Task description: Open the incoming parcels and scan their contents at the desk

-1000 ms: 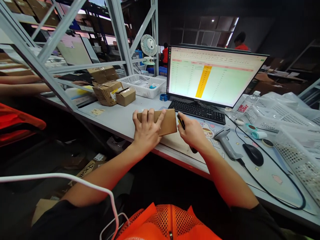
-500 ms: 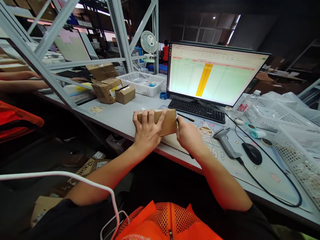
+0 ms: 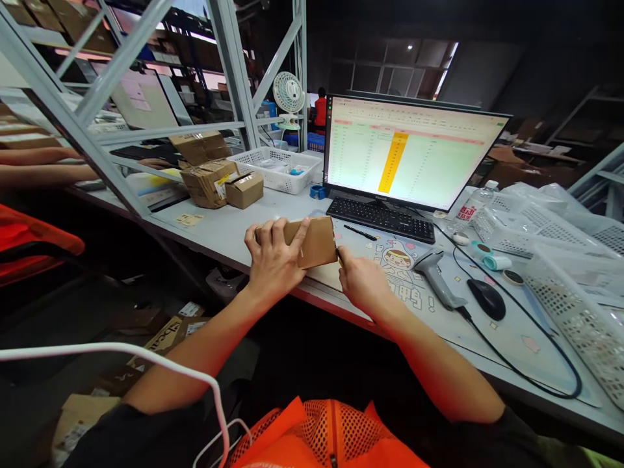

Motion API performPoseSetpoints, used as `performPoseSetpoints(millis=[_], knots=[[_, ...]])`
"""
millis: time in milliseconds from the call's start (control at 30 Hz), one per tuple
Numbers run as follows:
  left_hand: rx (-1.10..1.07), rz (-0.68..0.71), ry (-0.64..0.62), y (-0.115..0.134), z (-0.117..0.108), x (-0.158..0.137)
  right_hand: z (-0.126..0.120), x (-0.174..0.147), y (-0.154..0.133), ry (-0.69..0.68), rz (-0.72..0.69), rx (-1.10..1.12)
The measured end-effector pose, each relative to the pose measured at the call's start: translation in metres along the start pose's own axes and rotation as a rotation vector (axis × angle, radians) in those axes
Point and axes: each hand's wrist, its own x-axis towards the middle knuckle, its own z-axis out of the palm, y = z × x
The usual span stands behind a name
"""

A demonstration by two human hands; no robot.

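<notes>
A small brown cardboard box (image 3: 316, 244) is tilted over the front edge of the desk. My left hand (image 3: 275, 257) grips it from the left, with the fingers spread across its upper side. At the box's right end, my right hand (image 3: 363, 279) is closed around what looks like a box cutter (image 3: 340, 258). Only the cutter's dark and yellowish front part shows, against the box's right edge; the fist hides the rest. Just beyond the hands, a black pen (image 3: 360, 233) lies on the desk mat.
Behind are a keyboard (image 3: 380, 220) and a monitor (image 3: 414, 156). A scanner (image 3: 441, 279), a mouse (image 3: 486, 299) and white baskets (image 3: 575, 318) stand right. Cardboard boxes (image 3: 245, 190) and a white basket (image 3: 292, 185) sit back left. A co-worker's arms (image 3: 43, 166) show far left.
Both hands and the box have shifted slightly left and down in the picture. The box's right end now sits more tilted, with the cutter lower along its edge.
</notes>
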Motion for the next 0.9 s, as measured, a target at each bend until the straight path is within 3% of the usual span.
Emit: performPoseSetpoints(millis=[233, 367, 633, 900], knots=[[-0.276, 0.008, 0.064, -0.027, 0.007, 0.006, -0.052, 0.006, 0.055, 0.240, -0.375, 0.120], [-0.382, 0.045, 0.057, -0.024, 0.020, 0.009, -0.068, 0.022, 0.061, 0.238, -0.517, 0.054], [-0.452, 0.060, 0.090, -0.032, 0.030, 0.013, -0.067, 0.038, 0.042, 0.213, -0.526, -0.260], [-0.555, 0.052, 0.043, -0.053, 0.038, 0.010, -0.058, 0.052, 0.044, 0.205, -0.555, -0.338]])
